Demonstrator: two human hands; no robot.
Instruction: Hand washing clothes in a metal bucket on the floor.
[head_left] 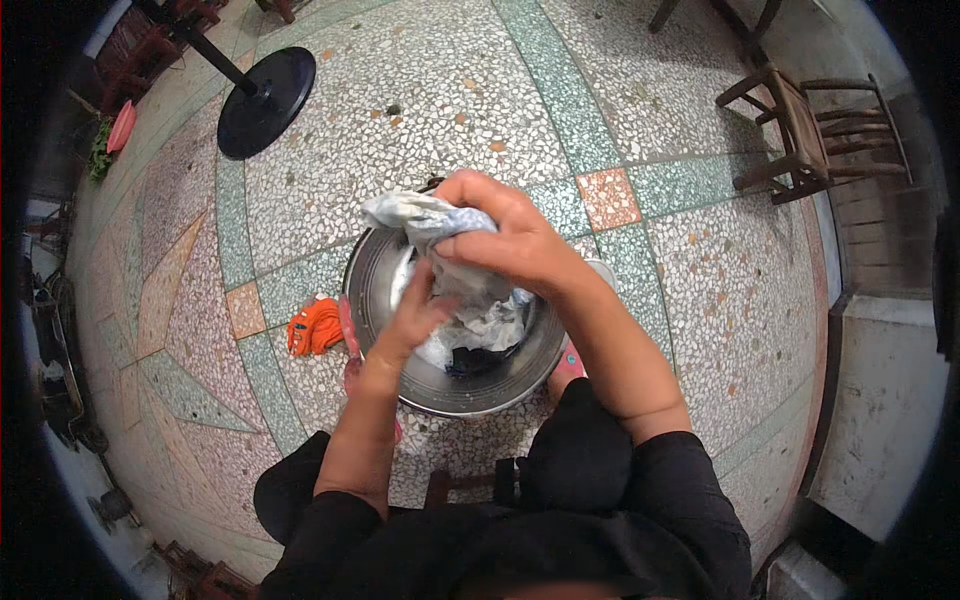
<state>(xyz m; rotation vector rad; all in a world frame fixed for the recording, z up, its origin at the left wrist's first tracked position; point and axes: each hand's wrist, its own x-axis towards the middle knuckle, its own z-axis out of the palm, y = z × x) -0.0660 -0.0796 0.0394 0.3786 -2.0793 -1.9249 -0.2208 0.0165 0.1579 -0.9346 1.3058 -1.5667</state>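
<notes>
A wide metal basin [470, 396] stands on the floor between my feet. Crumpled pale, wet-looking cloth [497, 326] lies in it, together with a dark piece of fabric [478, 360]. Above the basin's far side, my right hand [510, 235] is closed around a bunched white and light-blue cloth [408, 212]; part of that cloth hangs down below the fingers. My left hand [415, 315] is lower, over the basin's left half, slightly smeared by motion. Its fingers are apart and nothing shows in them. The rest of the basin's contents is hidden under my hands.
Left of the basin, a bunched orange cloth item [315, 327] lies on the terrazzo floor. A black round stand base [267, 103] is at the far left, a wooden chair [800, 140] at the far right. A pale low wall [865, 400] runs along the right.
</notes>
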